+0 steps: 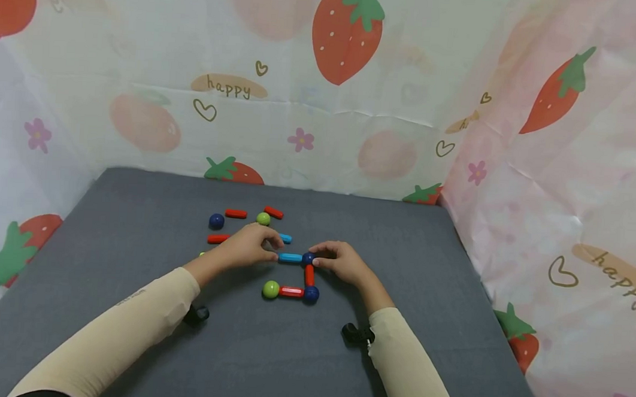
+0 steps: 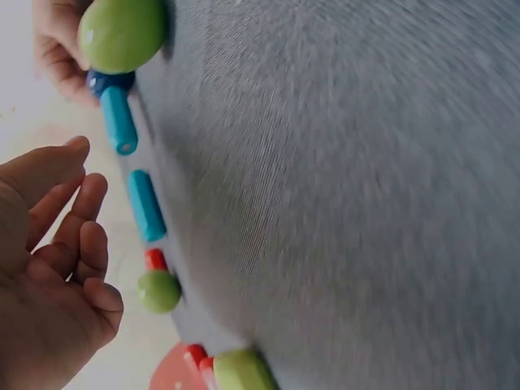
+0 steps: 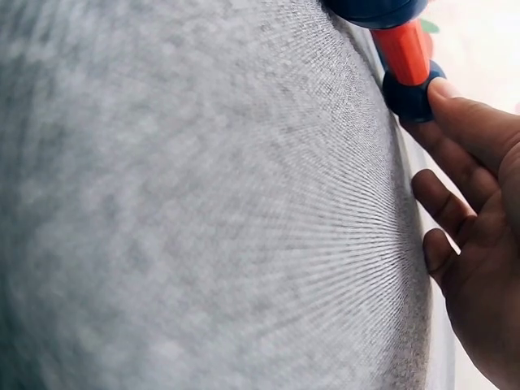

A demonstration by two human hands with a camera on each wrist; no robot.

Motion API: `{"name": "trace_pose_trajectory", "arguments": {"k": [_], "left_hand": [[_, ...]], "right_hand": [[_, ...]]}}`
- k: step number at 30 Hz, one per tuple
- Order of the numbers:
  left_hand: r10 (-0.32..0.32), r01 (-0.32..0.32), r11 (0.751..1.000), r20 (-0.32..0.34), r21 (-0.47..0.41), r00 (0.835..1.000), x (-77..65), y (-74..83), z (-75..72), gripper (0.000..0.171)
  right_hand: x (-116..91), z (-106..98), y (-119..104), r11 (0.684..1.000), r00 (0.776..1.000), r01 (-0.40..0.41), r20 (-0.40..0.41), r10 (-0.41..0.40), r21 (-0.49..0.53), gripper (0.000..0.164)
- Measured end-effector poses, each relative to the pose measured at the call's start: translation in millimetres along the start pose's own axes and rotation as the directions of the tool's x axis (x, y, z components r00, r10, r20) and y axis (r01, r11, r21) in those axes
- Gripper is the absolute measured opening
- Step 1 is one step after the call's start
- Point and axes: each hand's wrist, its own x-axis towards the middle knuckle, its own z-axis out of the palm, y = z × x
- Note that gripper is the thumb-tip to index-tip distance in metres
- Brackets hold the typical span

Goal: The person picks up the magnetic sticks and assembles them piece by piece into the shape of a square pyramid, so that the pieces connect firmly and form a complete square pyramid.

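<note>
On the grey table lies a joined chain of toy building rods and balls. A light blue rod (image 1: 291, 257) meets a dark blue ball (image 1: 308, 258), from which a red rod (image 1: 310, 276) runs toward the near side to a second dark blue ball (image 1: 311, 294). Another red rod (image 1: 291, 291) leads left from there to a green ball (image 1: 271, 289). My right hand (image 1: 341, 261) pinches the far dark blue ball between thumb and finger. Beside the light blue rod's free end is my left hand (image 1: 252, 245), its fingers loosely bent and apart from the rod in the left wrist view.
Farther back lie loose red rods (image 1: 236, 214), a dark blue ball (image 1: 216, 221) and a green ball (image 1: 263, 219). A second light blue rod (image 1: 286, 239) shows partly behind the left hand. Strawberry-patterned cloth (image 1: 301, 102) hangs along the table's back and sides.
</note>
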Motion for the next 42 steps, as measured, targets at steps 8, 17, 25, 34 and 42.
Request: {"name": "trace_pose_trajectory", "arguments": {"k": [8, 17, 25, 34, 42], "left_hand": [[0.006, -0.006, 1.000, -0.057, -0.007, 0.998, -23.3, -10.5, -25.2, 0.031], [-0.025, 0.026, 1.000, -0.129, 0.003, 0.991, -43.7, -32.0, -49.9, 0.030], [-0.146, 0.143, 0.989, -0.158, -0.031, 0.977, -46.4, -59.3, -68.3, 0.033], [-0.210, 0.209, 0.978, -0.190, -0.026, 0.959, -40.8, -85.0, -81.6, 0.039], [-0.250, 0.247, 0.968, -0.167, -0.041, 0.954, -31.0, -104.6, -77.7, 0.046]], "right_hand": [[-1, -1, -2, 1.000, 1.000, -0.001, 0.004, 0.001, -0.008, 0.027], [-2, -3, 0, 0.999, 1.000, -0.009, -0.004, 0.009, -0.034, 0.027], [-1, -2, 2, 1.000, 1.000, -0.017, -0.004, 0.017, -0.023, 0.026], [0, -1, 3, 1.000, 1.000, -0.020, -0.002, 0.020, -0.021, 0.026], [-1, 0, 1, 1.000, 1.000, -0.010, -0.002, 0.010, -0.018, 0.026]]}}
